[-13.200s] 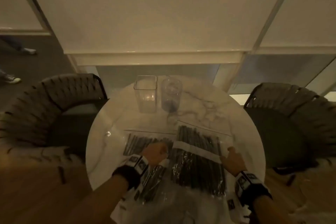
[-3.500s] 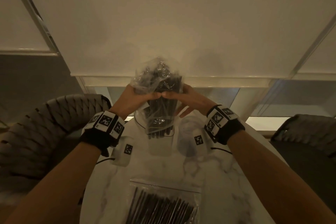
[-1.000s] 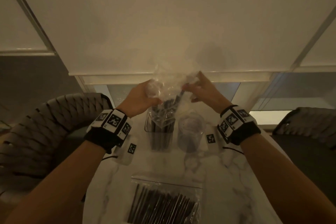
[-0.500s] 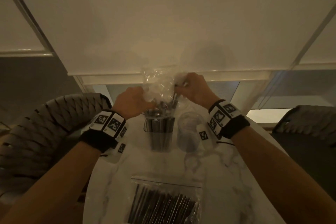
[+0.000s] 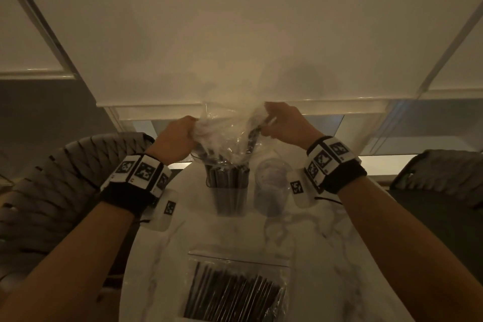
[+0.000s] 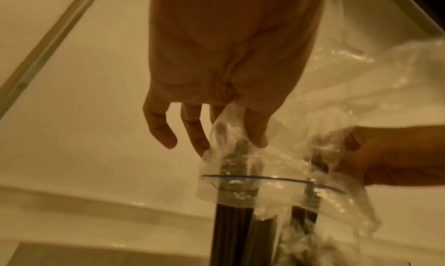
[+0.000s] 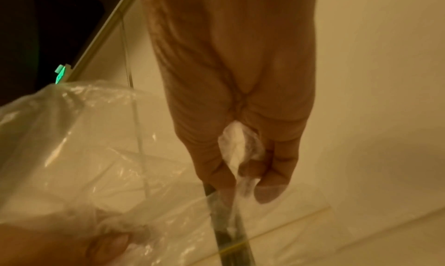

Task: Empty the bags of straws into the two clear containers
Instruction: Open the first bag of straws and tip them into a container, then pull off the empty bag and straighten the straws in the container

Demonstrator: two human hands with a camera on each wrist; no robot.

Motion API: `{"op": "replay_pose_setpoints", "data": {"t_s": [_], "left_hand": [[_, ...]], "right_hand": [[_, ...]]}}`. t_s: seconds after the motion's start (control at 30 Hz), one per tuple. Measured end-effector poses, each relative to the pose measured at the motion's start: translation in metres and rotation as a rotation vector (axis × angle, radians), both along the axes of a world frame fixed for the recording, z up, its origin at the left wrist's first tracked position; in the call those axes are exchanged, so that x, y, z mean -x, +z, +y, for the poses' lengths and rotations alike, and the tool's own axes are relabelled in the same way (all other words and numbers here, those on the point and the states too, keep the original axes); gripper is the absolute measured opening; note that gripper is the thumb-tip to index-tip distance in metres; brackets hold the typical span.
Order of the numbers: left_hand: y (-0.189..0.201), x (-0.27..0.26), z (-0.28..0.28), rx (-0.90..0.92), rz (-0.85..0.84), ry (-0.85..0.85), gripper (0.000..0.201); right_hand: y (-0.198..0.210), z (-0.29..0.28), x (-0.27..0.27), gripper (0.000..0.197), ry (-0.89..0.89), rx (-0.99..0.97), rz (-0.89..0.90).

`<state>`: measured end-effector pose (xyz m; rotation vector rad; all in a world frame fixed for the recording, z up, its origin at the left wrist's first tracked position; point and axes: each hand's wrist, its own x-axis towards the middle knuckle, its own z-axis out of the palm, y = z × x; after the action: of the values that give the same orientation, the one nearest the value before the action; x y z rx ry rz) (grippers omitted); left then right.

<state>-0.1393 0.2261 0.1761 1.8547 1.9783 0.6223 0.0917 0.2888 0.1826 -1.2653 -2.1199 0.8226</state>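
A clear zip bag [image 5: 230, 128] hangs mouth-down over the square clear container [image 5: 230, 191], which stands packed with dark straws [image 5: 227, 183]. My left hand [image 5: 180, 136] pinches the bag's left side [image 6: 226, 137]; my right hand [image 5: 285, 123] grips its right side [image 7: 240, 146], with a few dark straws [image 7: 228, 232] still inside the plastic under the fingers. The round clear container [image 5: 270, 191] stands just right of the square one and looks to hold no straws. A second zip bag of dark straws [image 5: 235, 293] lies flat at the table's near edge.
The round marble table [image 5: 326, 256] has woven chairs on the left [image 5: 65, 185] and right [image 5: 444, 178]. A pale wall and ledge [image 5: 235, 107] rise right behind the containers.
The first bag was lifted from the table and upended over the square container; its straws have slid in. Over the last second the hands dipped, then rose and spread apart.
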Motion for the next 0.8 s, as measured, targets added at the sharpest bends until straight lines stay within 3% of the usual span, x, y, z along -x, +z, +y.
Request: {"op": "replay_pose_setpoints", "data": {"t_s": [0.07, 0.13, 0.23, 0.33, 0.47, 0.6, 0.73, 0.8], "left_hand": [[0.003, 0.005, 0.0, -0.06, -0.21, -0.006, 0.025], [0.006, 0.012, 0.0, -0.122, -0.324, 0.027, 0.013], [0.01, 0.018, -0.001, -0.159, -0.36, 0.053, 0.009], [0.017, 0.017, -0.003, -0.163, -0.418, -0.017, 0.018], [0.025, 0.022, -0.005, -0.2, -0.503, -0.08, 0.027], [0.025, 0.026, -0.004, -0.137, -0.444, -0.091, 0.037], [0.027, 0.027, -0.004, -0.291, -0.472, 0.076, 0.01], [0.027, 0.031, -0.004, -0.353, -0.516, 0.16, 0.019]], "right_hand": [[0.003, 0.001, -0.002, 0.041, 0.01, 0.046, 0.001], [0.004, 0.003, -0.004, 0.044, 0.022, 0.145, 0.056], [0.01, 0.0, -0.004, 0.03, 0.018, 0.21, 0.128], [0.015, -0.001, -0.005, 0.05, -0.027, 0.148, 0.12], [0.023, 0.0, -0.009, 0.044, -0.006, 0.069, 0.123], [0.03, -0.003, -0.009, 0.062, 0.026, 0.106, 0.045], [0.032, -0.003, -0.01, 0.03, -0.059, 0.047, 0.204], [0.035, -0.005, -0.008, 0.024, -0.07, 0.046, 0.242]]}}
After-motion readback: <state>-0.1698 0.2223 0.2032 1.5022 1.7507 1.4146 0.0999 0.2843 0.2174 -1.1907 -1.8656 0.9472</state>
